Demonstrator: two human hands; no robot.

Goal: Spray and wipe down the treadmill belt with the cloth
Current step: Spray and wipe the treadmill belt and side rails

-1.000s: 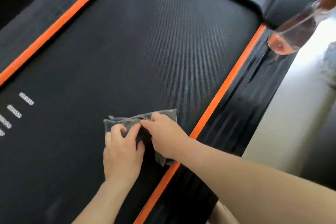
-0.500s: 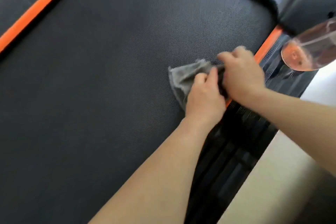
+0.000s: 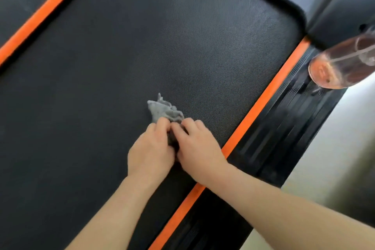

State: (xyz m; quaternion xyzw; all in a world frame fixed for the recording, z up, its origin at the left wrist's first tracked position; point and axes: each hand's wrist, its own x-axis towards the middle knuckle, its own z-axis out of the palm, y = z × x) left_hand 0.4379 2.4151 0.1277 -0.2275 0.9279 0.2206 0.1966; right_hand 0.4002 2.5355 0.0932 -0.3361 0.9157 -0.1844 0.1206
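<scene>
The treadmill belt (image 3: pixel 142 57) fills most of the view, a black surface with a fine dotted texture running from the lower left to the upper right. On it, nearer its right edge than its left, lies the grey cloth (image 3: pixel 164 110), bunched and crumpled instead of spread flat, with a ragged corner sticking up at its far end. Both hands are on the cloth's near end. The left hand (image 3: pixel 151 152) has its fingers curled down over the fabric and grips it, knuckles up. The right hand (image 3: pixel 197 148) sits just beside it, the two hands touching, its fingers also bent and its thumb and forefinger pinching the darker fold of cloth between the hands. The far part of the cloth shows clear of the fingers and lies against the belt. Both bare forearms reach in from the lower edge, the right one crossing over the right orange stripe (image 3: pixel 263 103) that borders the belt. Outside that stripe runs the black ribbed side rail (image 3: pixel 284 132), and beyond it a pale floor (image 3: pixel 334 158). A matching left orange stripe (image 3: pixel 46 8) edges the belt's other side. Over the far end of the rail a clear bottle (image 3: pixel 341 65) with a pinkish tint shows its round base toward the camera; whether it rests on the rail is unclear. It is well apart from the hands.
</scene>
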